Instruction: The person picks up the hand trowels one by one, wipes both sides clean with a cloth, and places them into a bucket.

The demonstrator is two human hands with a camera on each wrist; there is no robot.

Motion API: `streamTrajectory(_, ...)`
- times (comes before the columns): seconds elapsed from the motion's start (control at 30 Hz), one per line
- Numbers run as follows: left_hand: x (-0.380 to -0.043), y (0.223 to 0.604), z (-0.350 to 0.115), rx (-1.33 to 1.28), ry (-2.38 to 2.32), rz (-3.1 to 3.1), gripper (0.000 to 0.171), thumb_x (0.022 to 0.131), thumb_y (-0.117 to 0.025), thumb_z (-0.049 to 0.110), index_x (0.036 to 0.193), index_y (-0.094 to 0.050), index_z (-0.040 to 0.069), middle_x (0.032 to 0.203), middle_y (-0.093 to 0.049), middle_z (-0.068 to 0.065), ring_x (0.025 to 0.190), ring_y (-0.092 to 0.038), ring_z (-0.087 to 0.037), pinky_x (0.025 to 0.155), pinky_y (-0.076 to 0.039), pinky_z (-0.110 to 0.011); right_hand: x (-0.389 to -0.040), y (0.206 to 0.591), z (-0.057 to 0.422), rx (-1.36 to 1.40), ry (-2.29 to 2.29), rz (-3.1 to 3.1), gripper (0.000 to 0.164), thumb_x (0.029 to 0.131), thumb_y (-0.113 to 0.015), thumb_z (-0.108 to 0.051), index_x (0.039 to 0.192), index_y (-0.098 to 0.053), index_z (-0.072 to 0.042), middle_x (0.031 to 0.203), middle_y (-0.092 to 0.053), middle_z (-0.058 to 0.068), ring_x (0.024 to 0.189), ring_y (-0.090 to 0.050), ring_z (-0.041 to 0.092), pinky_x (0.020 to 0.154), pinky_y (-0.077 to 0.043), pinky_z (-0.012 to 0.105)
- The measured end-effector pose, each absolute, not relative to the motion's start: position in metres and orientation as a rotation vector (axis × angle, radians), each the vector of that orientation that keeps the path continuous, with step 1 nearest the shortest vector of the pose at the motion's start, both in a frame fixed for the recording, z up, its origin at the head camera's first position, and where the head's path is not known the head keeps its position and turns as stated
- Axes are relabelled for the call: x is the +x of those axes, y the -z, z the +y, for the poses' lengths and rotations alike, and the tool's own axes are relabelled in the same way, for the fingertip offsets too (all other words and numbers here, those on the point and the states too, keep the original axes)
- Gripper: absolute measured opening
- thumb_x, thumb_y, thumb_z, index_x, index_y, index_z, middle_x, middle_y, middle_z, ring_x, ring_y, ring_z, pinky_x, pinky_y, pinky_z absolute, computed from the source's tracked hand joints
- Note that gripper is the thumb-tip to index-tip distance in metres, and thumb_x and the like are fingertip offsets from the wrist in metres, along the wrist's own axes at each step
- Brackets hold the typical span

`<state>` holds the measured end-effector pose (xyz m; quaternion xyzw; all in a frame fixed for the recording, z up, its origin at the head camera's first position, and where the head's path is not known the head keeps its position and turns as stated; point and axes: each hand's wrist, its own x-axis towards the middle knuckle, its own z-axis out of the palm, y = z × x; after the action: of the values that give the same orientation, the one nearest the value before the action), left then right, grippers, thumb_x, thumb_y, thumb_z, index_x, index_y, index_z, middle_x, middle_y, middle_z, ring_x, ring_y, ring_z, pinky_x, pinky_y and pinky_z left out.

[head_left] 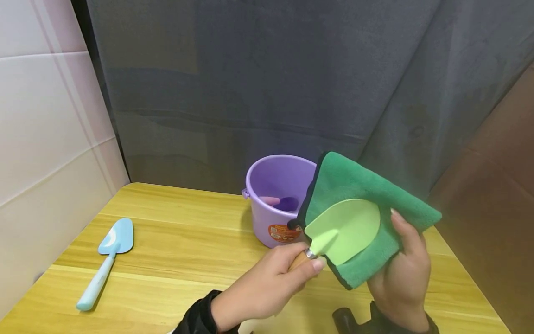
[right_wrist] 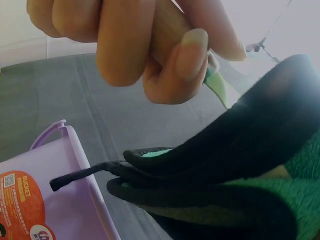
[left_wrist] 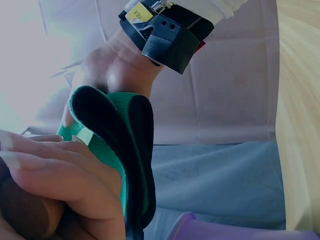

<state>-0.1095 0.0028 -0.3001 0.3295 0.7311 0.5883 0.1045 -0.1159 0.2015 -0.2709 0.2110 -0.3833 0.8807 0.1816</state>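
Observation:
A light green hand trowel [head_left: 354,227] with a wooden handle [right_wrist: 170,30] is gripped by my left hand [head_left: 271,283], thumb and fingers round the handle near the metal collar. Its blade lies face up against a folded green cloth [head_left: 346,178] with dark edging. My right hand [head_left: 402,278] holds the cloth from beneath, its thumb on the upper side near the blade's tip. In the left wrist view, the folded layers of the cloth [left_wrist: 137,165] show edge-on, beyond the fingers of my left hand [left_wrist: 75,180].
Behind the cloth stands a purple bucket [head_left: 263,218] with an orange label, a pink item [head_left: 270,200] and a dark purple item [head_left: 288,204] inside. A light blue trowel [head_left: 102,271] lies at the left of the wooden table [head_left: 183,232]. Grey fabric [head_left: 250,93] hangs behind.

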Motion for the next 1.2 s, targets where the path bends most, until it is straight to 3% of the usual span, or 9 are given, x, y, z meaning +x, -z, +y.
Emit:
streamTrajectory(0.23,-0.110,0.302,0.003,0.923,-1.751,2.117,0.041,0.106,-0.047,0.043,0.078,-0.053,0.013,0.058,-0.037,0.008,0.052,-0.034,-0.001,0.051,-0.030,-0.019,-0.118,0.274,0.194,0.757,-2.579,-0.858,0.053,0.111,-0.023,-0.039,0.137,-0.044,0.001,0.126,-0.060,0.018,0.114,-0.063,0.029,0.098,-0.054,0.041)
streamTrajectory(0.57,-0.113,0.303,0.003,0.930,-1.834,1.985,0.045,0.108,-0.045,0.036,0.075,-0.044,0.006,0.055,-0.032,0.007,0.048,-0.030,-0.001,0.047,-0.025,-0.019,-0.111,0.275,0.180,0.492,-2.482,-1.170,0.046,0.111,-0.023,-0.031,0.139,-0.044,-0.002,0.121,-0.060,0.009,0.108,-0.062,0.020,0.094,-0.055,0.033)
streamTrajectory(0.8,-0.114,0.297,-0.003,0.858,-1.968,1.733,0.047,0.109,-0.042,0.032,0.078,-0.039,-0.002,0.055,-0.031,0.003,0.040,-0.025,-0.004,0.037,-0.022,-0.021,-0.107,0.279,0.163,0.335,-2.331,-1.446,0.042,0.110,-0.031,-0.025,0.117,-0.061,0.003,0.106,-0.066,0.007,0.096,-0.064,0.013,0.083,-0.058,0.029)
streamTrajectory(1.0,-0.114,0.294,-0.006,0.835,-1.947,1.746,0.048,0.110,-0.039,0.035,0.082,-0.043,-0.004,0.053,-0.036,0.001,0.035,-0.032,-0.006,0.032,-0.028,-0.026,-0.104,0.282,0.162,0.277,-2.150,-1.786,0.047,0.110,-0.034,-0.019,0.083,-0.067,0.000,0.071,-0.070,0.005,0.063,-0.068,0.012,0.057,-0.059,0.031)
streamTrajectory(1.2,-0.115,0.291,-0.010,0.851,-1.941,1.789,0.049,0.110,-0.037,0.035,0.082,-0.046,-0.004,0.050,-0.037,0.000,0.032,-0.033,-0.007,0.028,-0.030,-0.030,-0.110,0.296,0.166,0.611,-2.277,-1.796,0.051,0.107,-0.019,-0.009,0.089,-0.067,-0.004,0.077,-0.070,0.004,0.068,-0.069,0.013,0.060,-0.059,0.031)
